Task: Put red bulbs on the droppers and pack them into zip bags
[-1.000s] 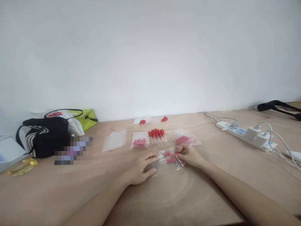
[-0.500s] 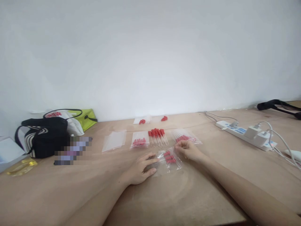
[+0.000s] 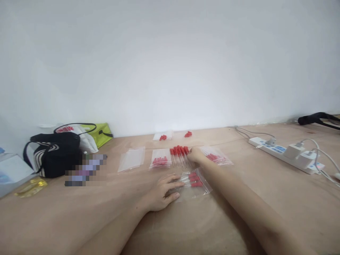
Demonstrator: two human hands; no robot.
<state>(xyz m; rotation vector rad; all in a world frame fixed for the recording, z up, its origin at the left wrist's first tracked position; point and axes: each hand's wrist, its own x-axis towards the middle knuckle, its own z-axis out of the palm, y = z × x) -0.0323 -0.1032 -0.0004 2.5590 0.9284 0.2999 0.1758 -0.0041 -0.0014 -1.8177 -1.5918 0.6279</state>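
My left hand [image 3: 164, 192] lies on the table with its fingers apart, fingertips on the left side of a clear plastic zip bag [image 3: 204, 191]. Several thin sticks with red ends [image 3: 196, 180] are inside that bag. My right hand [image 3: 196, 156] reaches forward to the right end of a row of loose red-ended sticks [image 3: 178, 152]. Its fingers are blurred and partly hidden, so their grip is unclear. Left of the row lies a bag with red-ended sticks [image 3: 160, 160]; right of it lies another filled bag [image 3: 219, 158].
Flat clear bags [image 3: 131, 159] lie left of centre. Small red pieces [image 3: 163, 137] sit near the wall, with more red pieces [image 3: 188, 134] beside them. A power strip [image 3: 276, 148] with cables is at right. A black bag [image 3: 57, 156] and a green bag [image 3: 102, 134] stand at left.
My right hand has moved forward and left, from the filled bag to the row of sticks. The left hand stays on the near bag. The view has shifted slightly.
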